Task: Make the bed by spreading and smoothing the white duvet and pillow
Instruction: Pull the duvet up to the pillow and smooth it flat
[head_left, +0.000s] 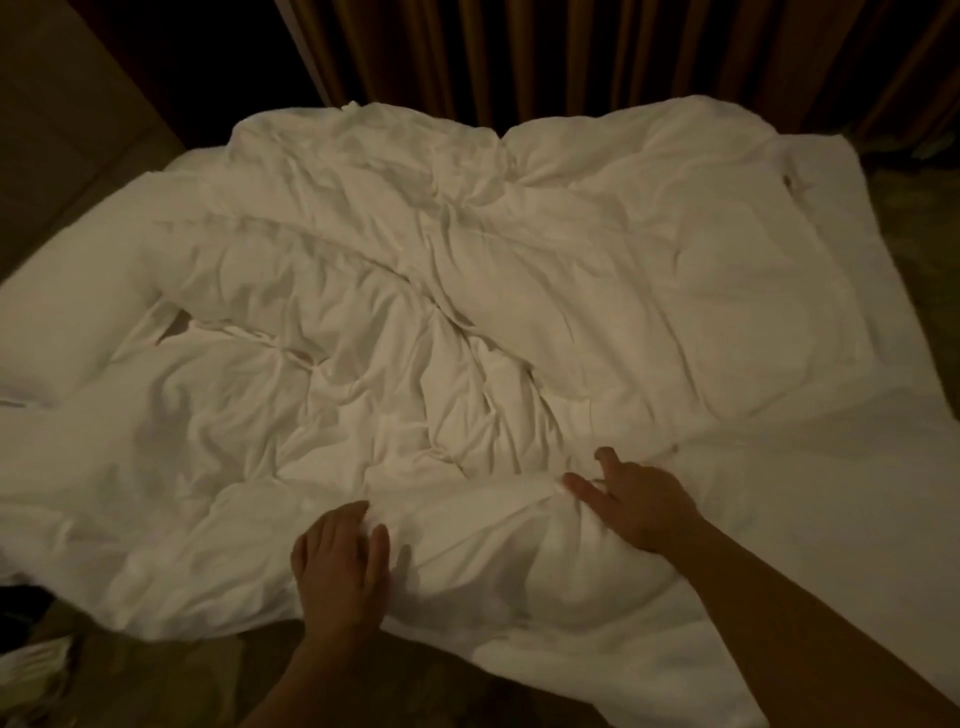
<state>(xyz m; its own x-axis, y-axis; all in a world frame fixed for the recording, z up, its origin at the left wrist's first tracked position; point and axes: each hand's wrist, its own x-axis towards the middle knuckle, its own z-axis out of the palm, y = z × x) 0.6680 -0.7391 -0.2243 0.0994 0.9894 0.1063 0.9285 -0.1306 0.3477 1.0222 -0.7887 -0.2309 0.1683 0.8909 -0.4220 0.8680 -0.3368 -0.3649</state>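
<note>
A white duvet (415, 322) lies crumpled across the bed, with deep folds through its middle and a puffed bulge at the near edge. My left hand (340, 564) lies palm down on that near edge, fingers straight and close together. My right hand (636, 501) rests on the bulge a little farther right, fingers spread and fairly straight, touching the fabric. A white pillow (67, 322) lies at the bed's left end, partly under the duvet. To the right of the duvet, the bare white sheet (831, 493) shows.
Brown curtains (597, 57) hang behind the bed's far side. A padded headboard (57, 135) stands at the far left. Dark patterned carpet (171, 675) shows below the near edge, with a pale object (39, 662) on it at the lower left.
</note>
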